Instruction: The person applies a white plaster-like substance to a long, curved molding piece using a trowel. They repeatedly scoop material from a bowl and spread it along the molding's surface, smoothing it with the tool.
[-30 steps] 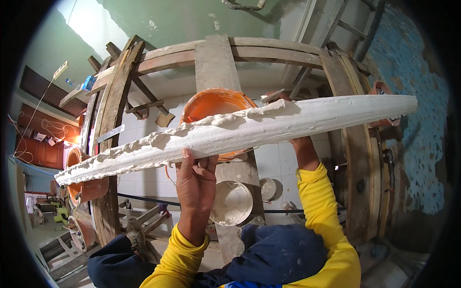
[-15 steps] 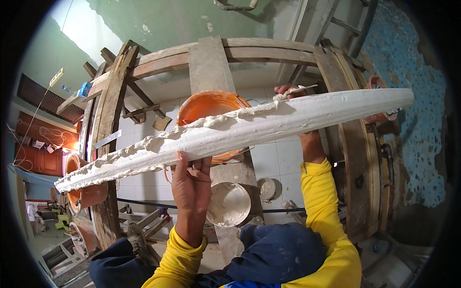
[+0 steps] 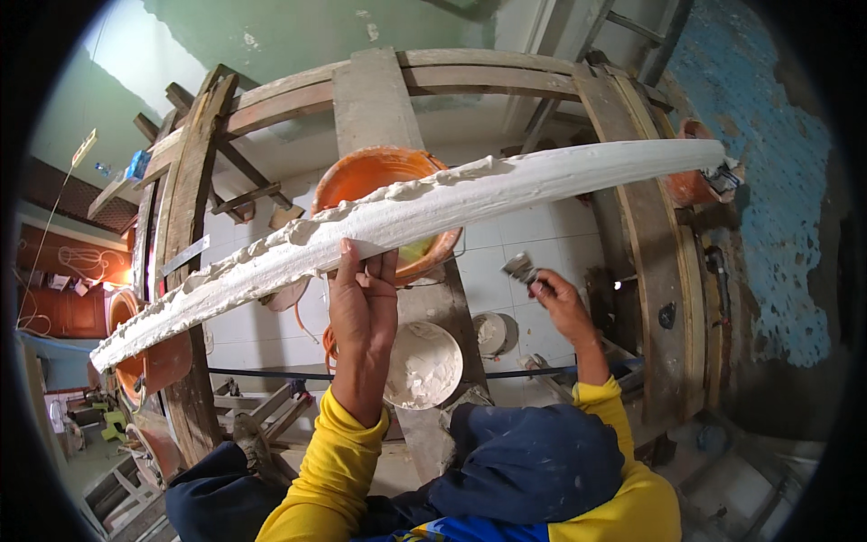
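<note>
A long white plaster moulding, slightly curved, slants across the view from lower left to upper right. Thick, wet-looking plaster is lumped along its upper edge and over its left part. My left hand grips it near the middle from below, thumb on the near face. My right hand is closed around a putty knife, held below the moulding and apart from it. The knife's blade looks smeared. Near my knees, a white bucket holds pale plaster. An orange tub stands partly hidden behind the moulding.
Timber beams frame the scaffold, with a plank crossing the middle. Small white pot lies right of the bucket. Another orange bucket hangs by the right beam. A ladder leans at the back near the blue wall.
My right hand has come from behind the moulding's upper edge down to its near side, bringing the putty knife. The moulding has shifted slightly left and up in the view, still in my left hand.
</note>
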The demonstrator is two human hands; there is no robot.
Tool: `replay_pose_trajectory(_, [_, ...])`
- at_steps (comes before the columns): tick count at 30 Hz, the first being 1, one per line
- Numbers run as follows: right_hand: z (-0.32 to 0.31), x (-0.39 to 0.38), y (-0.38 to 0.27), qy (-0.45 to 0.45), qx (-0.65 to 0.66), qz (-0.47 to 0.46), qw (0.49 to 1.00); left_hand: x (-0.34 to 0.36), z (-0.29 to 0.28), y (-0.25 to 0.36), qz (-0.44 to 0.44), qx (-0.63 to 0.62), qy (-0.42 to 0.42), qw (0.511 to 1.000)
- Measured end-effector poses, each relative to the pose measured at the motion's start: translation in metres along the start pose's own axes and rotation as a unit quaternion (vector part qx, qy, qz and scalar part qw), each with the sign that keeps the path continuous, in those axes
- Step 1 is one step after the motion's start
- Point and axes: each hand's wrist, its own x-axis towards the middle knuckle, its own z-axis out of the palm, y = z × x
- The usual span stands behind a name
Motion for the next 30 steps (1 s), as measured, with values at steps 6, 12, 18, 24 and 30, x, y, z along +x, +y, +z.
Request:
replay_pose_trajectory(6, [0.006, -0.037, -0.019, -0.008, -0.161, 0.025, 0.987, 0.016, -0.018, -0.021, -0.043, 0.004, 0.049, 0.998])
replay_pose_trajectory(12, [0.015, -0.045, -0.066, -0.06, -0.239, 0.023, 0.969, 0.015, -0.012, -0.023, -0.047, -0.004, 0.064, 0.997])
replay_pose_trajectory(18, [0.043, -0.047, -0.109, -0.124, -0.33, -0.045, 0.935, 0.017, -0.022, -0.023, -0.081, -0.052, 0.02, 0.995])
replay_pose_trajectory(24, [0.09, -0.046, -0.13, -0.164, -0.45, -0.103, 0.872, 0.002, -0.022, -0.009, -0.077, -0.058, 0.034, 0.995])
replay_pose_trajectory(30, [0.127, -0.033, -0.118, -0.262, -0.575, -0.202, 0.748, -0.029, -0.032, 0.026, -0.204, 0.053, -0.027, 0.977])
